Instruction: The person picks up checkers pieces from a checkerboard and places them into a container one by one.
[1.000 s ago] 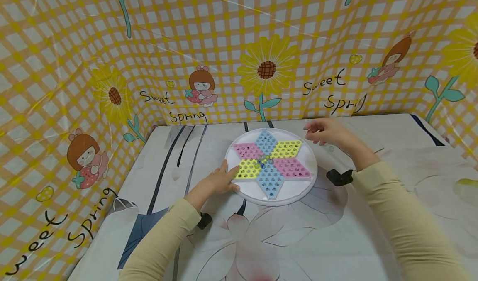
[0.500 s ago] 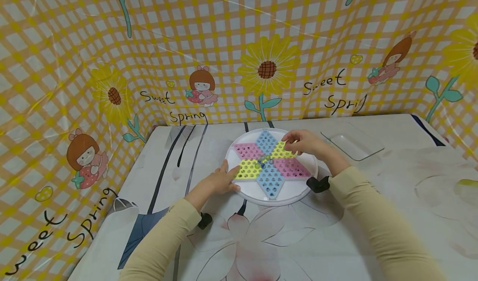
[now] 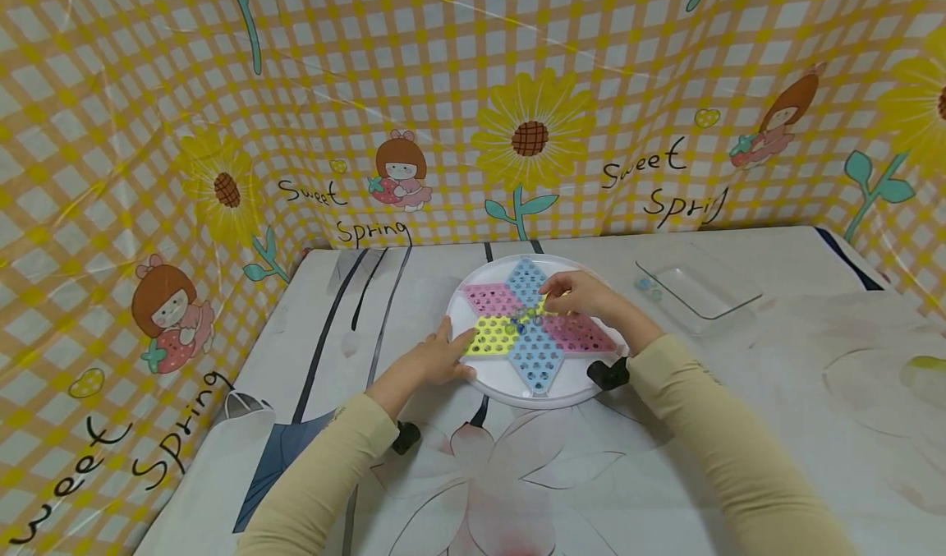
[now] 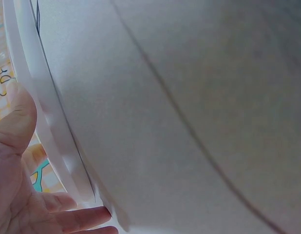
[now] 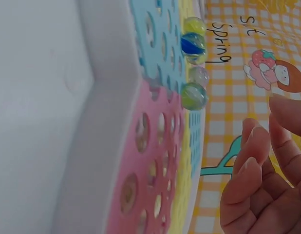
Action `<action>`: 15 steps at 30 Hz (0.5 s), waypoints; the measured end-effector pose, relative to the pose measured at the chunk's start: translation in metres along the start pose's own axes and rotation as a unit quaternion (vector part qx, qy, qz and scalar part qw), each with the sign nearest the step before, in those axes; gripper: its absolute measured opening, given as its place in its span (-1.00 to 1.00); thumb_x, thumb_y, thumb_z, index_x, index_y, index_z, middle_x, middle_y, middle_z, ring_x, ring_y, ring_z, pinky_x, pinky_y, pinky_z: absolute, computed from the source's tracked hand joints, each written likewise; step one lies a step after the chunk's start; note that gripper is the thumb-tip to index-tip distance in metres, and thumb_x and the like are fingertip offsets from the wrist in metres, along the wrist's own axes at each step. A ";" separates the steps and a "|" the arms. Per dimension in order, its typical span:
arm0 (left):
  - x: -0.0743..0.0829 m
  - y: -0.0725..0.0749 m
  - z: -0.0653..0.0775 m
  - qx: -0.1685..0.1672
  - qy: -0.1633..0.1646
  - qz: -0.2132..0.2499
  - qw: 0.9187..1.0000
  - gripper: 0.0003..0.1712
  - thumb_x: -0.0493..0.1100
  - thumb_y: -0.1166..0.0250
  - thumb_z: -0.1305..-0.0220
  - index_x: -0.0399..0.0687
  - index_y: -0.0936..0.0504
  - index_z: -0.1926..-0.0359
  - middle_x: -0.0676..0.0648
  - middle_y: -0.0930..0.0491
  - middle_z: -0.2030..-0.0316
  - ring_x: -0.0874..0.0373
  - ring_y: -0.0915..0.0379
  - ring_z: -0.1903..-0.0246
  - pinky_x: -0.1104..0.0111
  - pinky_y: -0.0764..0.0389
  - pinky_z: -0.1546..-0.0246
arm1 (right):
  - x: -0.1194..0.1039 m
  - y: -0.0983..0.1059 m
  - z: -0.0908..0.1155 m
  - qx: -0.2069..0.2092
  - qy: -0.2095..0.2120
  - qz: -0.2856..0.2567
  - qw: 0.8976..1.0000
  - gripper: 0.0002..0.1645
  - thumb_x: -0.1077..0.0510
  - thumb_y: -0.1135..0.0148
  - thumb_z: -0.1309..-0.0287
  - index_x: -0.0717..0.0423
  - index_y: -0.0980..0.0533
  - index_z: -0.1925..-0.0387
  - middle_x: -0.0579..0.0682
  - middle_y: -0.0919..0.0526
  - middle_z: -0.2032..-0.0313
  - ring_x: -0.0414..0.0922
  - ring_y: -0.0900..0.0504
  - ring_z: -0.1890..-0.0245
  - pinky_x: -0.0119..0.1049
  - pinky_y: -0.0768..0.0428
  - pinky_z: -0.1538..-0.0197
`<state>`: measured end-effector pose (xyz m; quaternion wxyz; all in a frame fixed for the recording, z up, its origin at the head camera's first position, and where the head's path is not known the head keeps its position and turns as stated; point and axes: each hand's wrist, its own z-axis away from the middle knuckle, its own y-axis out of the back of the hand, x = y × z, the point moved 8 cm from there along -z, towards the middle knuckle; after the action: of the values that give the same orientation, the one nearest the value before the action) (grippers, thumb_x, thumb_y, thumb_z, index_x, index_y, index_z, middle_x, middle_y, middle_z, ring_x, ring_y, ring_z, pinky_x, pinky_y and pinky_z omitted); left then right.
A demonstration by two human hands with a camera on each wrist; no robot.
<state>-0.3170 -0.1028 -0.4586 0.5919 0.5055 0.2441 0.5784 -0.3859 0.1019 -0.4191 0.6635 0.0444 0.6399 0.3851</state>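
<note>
A round white Chinese checkers board (image 3: 480, 379) carries a star of pink, blue and yellow holes. Several glass marbles (image 3: 521, 321) sit at its centre. My left hand (image 3: 429, 359) rests at the board's left edge, fingers fairly straight; in the left wrist view its thumb touches the white rim (image 4: 48, 117). Above the yellow right-hand section, close to those marbles, is my right hand (image 3: 582, 295). The right wrist view has its thumb and index fingertips together, the other fingers bent (image 5: 248, 180). Whether a marble is between the fingertips is hidden.
A clear rectangular tray (image 3: 702, 283) lies right of the board. A few pale marbles (image 3: 649, 289) are at its left end; inside or beside it I cannot tell. A checked cloth (image 3: 458, 71) hangs along the back and left of the table.
My right hand has moved left from near the tray, past the board's right edge, to above the board near the centre marbles. The tray and its marbles are now uncovered. My left hand stays put.
</note>
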 end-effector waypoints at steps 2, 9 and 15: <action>0.000 0.000 0.000 0.000 -0.001 0.000 1.000 -0.16 0.16 -0.14 -0.16 0.17 -0.02 -0.41 -0.33 0.33 -0.40 -0.33 0.12 -0.31 -0.12 -0.12 -0.22 | 0.000 -0.003 -0.002 0.000 -0.002 0.002 1.000 -0.61 0.22 -0.15 -0.11 0.35 -0.42 0.03 0.07 -0.48 0.30 -0.11 -0.41 0.39 -0.30 -0.47 0.33; -0.001 0.000 0.000 0.000 0.001 -0.004 1.000 -0.15 0.17 -0.13 -0.16 0.19 0.00 -0.41 -0.32 0.33 -0.40 -0.32 0.12 -0.32 -0.12 -0.12 -0.22 | 0.004 -0.014 -0.008 -0.015 -0.015 0.004 1.000 -0.61 0.27 -0.14 -0.10 0.36 -0.41 0.02 0.07 -0.50 0.30 -0.17 -0.38 0.44 -0.33 -0.44 0.34; -0.002 -0.001 -0.002 0.000 0.003 -0.006 1.000 -0.16 0.18 -0.13 -0.16 0.21 0.00 -0.41 -0.30 0.34 -0.40 -0.31 0.11 -0.32 -0.11 -0.13 -0.22 | 0.004 -0.020 -0.010 -0.026 -0.034 0.021 0.999 -0.64 0.30 -0.13 -0.09 0.36 -0.43 0.05 -0.01 -0.47 0.45 -0.19 -0.35 0.52 -0.35 -0.39 0.41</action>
<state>-0.3189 -0.1033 -0.4610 0.5943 0.5025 0.2491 0.5763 -0.3859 0.0858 -0.4347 0.6772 0.0539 0.6060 0.4138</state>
